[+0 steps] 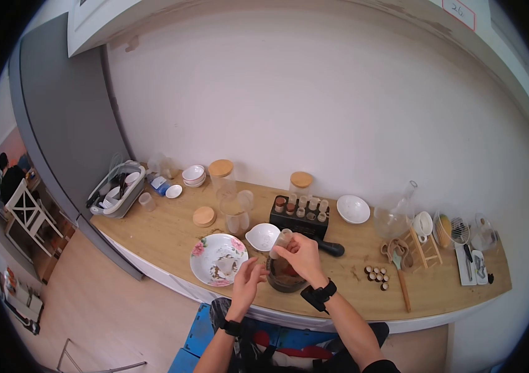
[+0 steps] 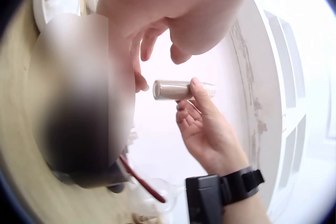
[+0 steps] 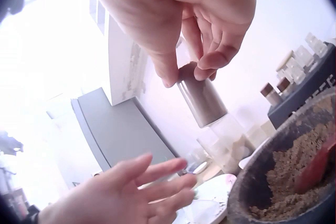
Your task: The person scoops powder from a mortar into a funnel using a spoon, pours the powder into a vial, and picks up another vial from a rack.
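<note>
My right hand (image 1: 303,256) pinches a small clear glass tube (image 3: 203,100) between thumb and fingers. Brown powder fills most of the tube, seen tilted in the right wrist view. Under this hand stands a dark, round bowl (image 1: 285,287) whose inside holds loose brown powder (image 3: 289,174). A red tool (image 3: 316,167) lies in that powder. My left hand (image 1: 248,287), fingers spread and holding nothing, hovers left of the bowl beside a flowered plate (image 1: 199,267). A blurred patch covers part of the left wrist view.
Behind the bowl stands a black rack (image 1: 282,219) of small tubes, with a white bowl (image 1: 258,237) nearby. A black handle (image 1: 331,248) juts out right of it. Several small round stoppers (image 1: 376,271) and a wooden-handled tool (image 1: 404,289) lie farther right. Glass jars (image 1: 236,217) stand back left.
</note>
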The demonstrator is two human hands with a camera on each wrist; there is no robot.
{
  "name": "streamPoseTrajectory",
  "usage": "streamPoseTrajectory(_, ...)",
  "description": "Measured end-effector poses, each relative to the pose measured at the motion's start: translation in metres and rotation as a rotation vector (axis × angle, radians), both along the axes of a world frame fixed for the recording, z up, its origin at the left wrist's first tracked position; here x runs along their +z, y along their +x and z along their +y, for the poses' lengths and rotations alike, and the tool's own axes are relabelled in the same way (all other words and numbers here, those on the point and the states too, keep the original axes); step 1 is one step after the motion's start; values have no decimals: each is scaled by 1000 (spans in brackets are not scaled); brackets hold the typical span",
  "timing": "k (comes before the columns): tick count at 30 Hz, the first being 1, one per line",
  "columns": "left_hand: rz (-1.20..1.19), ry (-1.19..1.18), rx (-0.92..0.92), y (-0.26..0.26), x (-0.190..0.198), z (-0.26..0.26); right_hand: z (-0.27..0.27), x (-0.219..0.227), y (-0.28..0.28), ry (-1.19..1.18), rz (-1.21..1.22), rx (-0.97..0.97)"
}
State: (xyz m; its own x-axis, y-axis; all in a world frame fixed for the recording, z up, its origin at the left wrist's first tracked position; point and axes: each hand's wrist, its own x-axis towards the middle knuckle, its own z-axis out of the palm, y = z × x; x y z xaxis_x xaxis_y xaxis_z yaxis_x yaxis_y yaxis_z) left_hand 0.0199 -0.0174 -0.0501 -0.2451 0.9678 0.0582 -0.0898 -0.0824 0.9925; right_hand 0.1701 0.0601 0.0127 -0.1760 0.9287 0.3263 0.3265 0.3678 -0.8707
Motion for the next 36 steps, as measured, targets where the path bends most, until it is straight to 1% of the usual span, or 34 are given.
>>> streamPoseTrajectory(1,-265,-1,-103,6,12,3,-6,7,1,-4,0,48)
streamPoseTrajectory(2,-531,-2,-206,12,19,5,-12,16,1,-4,2,43)
streamPoseTrajectory(3,-528,-3,-212,17,19,8,-18,25,0,34,-18,65)
streamPoseTrajectory(5,-937,0,-350,27,14,18,-25,31,1,74,-32,79)
streamPoseTrajectory(6,-1039,14,-330,34,10,22,-28,31,2,82,-30,99)
streamPoseTrajectory(7,-1032,10,-339,41,17,21,-30,30,4,91,-26,117)
streamPoseTrajectory(9,-1157,-23,-321,51,33,15,-34,21,11,118,-22,101)
streamPoseTrajectory(10,-1152,-28,-328,52,27,17,-40,25,15,59,94,87)
streamPoseTrajectory(12,-1499,27,-460,49,10,22,-48,30,30,-8,324,31)
streamPoseTrajectory(13,-1493,23,-461,47,10,24,-50,31,39,-22,435,-10)
streamPoseTrajectory(14,-1526,-17,-429,44,11,25,-51,30,39,-4,457,7)
streamPoseTrajectory(16,-1554,-49,-389,35,10,27,-54,19,88,-93,612,-231)
streamPoseTrajectory(18,-1433,6,-323,25,5,33,-45,-18,123,-197,666,-301)
streamPoseTrajectory(20,-1384,62,-276,10,-14,44,-35,-75,149,-236,604,-350)
streamPoseTrajectory(21,-1336,109,-238,2,-18,48,-31,-102,156,-232,605,-342)
streamPoseTrajectory(22,-1278,80,-178,-5,-12,51,-28,-127,161,-294,541,-377)
streamPoseTrajectory(23,-1272,86,-177,-14,-11,57,-25,-148,164,-358,478,-413)
streamPoseTrajectory(25,-1051,158,-74,-40,-15,76,-18,-175,166,-382,491,-406)
streamPoseTrajectory(26,-1037,158,-74,-52,-9,85,-15,-185,166,-406,496,-405)
streamPoseTrajectory(28,-754,279,148,-76,6,109,-9,-199,171,-408,504,-412)
streamPoseTrajectory(30,-518,310,226,-99,19,132,-6,-205,170,-407,499,-416)
streamPoseTrajectory(31,-518,310,227,-110,26,141,-7,-204,172,-428,491,-426)
streamPoseTrajectory(33,62,303,351,-125,36,160,-10,-202,176,-447,481,-445)
streamPoseTrajectory(34,60,302,343,-131,37,171,-13,-201,175,-410,433,-443)
streamPoseTrajectory(35,182,367,383,-136,38,181,-14,-201,173,-375,387,-441)
streamPoseTrajectory(36,307,431,420,-137,39,188,-15,-202,172,-378,391,-451)
